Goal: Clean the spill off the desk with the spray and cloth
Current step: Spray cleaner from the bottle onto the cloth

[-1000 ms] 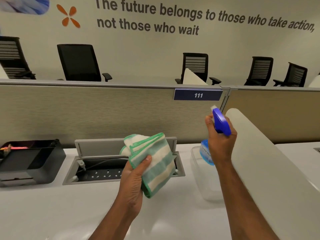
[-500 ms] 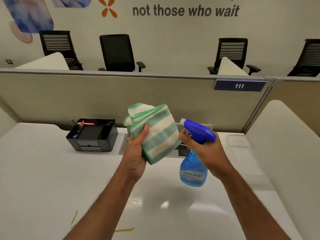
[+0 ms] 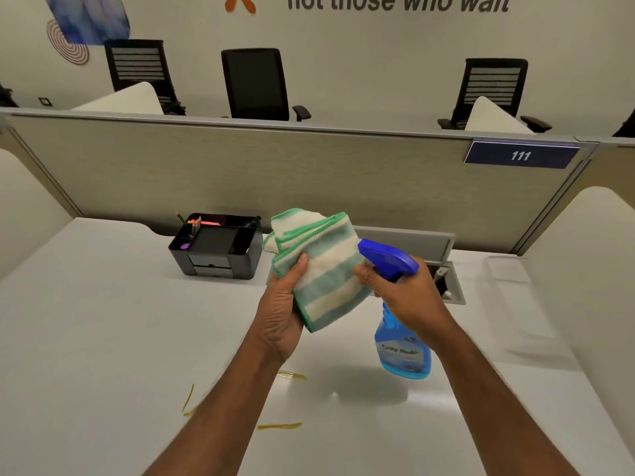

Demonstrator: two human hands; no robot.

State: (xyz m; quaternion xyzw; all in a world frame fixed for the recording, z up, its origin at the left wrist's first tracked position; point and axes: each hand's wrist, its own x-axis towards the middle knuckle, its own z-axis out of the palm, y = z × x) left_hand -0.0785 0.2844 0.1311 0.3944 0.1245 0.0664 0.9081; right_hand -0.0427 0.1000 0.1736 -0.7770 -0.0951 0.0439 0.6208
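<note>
My left hand (image 3: 280,316) grips a folded cloth (image 3: 323,269) with green and white stripes, held up above the white desk (image 3: 103,338). My right hand (image 3: 409,297) holds a blue spray bottle (image 3: 402,341) by its neck, with the blue nozzle touching or nearly touching the cloth. Thin yellow streaks of spill (image 3: 280,426) lie on the desk under my forearms, with another streak (image 3: 188,396) further left and a small one (image 3: 292,375) beside my left wrist.
A black desk organiser (image 3: 216,249) with pens stands at the back left. An open cable tray (image 3: 446,283) sits in the desk behind my right hand. A beige partition (image 3: 275,173) with a "111" label closes the back; white dividers flank both sides.
The view has tilted down and left, bringing the yellow spill into sight. My right hand has brought the bottle from the right side in to the cloth.
</note>
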